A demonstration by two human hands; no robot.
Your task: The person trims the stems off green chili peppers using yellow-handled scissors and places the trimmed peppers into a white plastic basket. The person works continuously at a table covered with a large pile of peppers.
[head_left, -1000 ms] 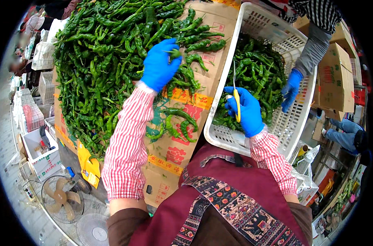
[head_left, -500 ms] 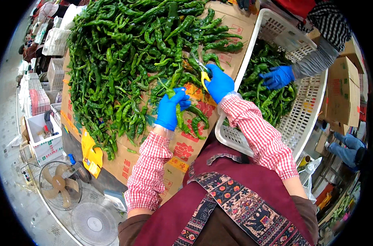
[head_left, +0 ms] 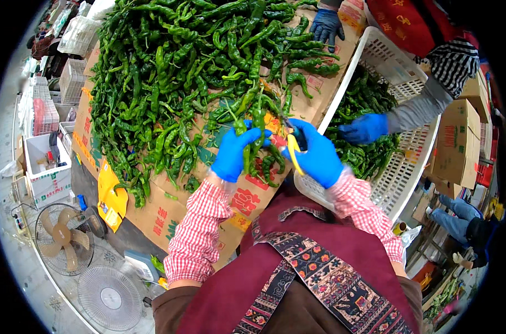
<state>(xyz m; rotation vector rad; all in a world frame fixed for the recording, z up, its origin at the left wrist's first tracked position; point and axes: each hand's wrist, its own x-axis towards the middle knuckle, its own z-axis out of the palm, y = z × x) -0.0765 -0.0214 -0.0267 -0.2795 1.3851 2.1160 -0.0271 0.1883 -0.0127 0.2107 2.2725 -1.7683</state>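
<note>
My left hand (head_left: 231,153), in a blue glove, is closed around several long green peppers (head_left: 257,123) that stick out above and below the fingers. Close to its right, my blue-gloved right hand (head_left: 320,155) grips a pair of scissors (head_left: 293,151) by the yellow handles. The blades point toward the held peppers, and their tips are hard to make out. Beyond both hands spreads a big heap of green peppers (head_left: 169,83) on flattened cardboard (head_left: 159,216). A few loose peppers lie just under my left hand.
At the right, a white plastic basket (head_left: 342,83) holds more green peppers. A co-worker's blue-gloved hand (head_left: 365,129) reaches into it, and their other, darker glove (head_left: 326,29) is at the cardboard's far edge. A yellow bag (head_left: 110,195) and two fans (head_left: 65,236) are at the left.
My right hand with the scissors has come toward me, and the blades have swung toward the left hand's peppers. The co-worker's darker glove has come into view over the cardboard.
</note>
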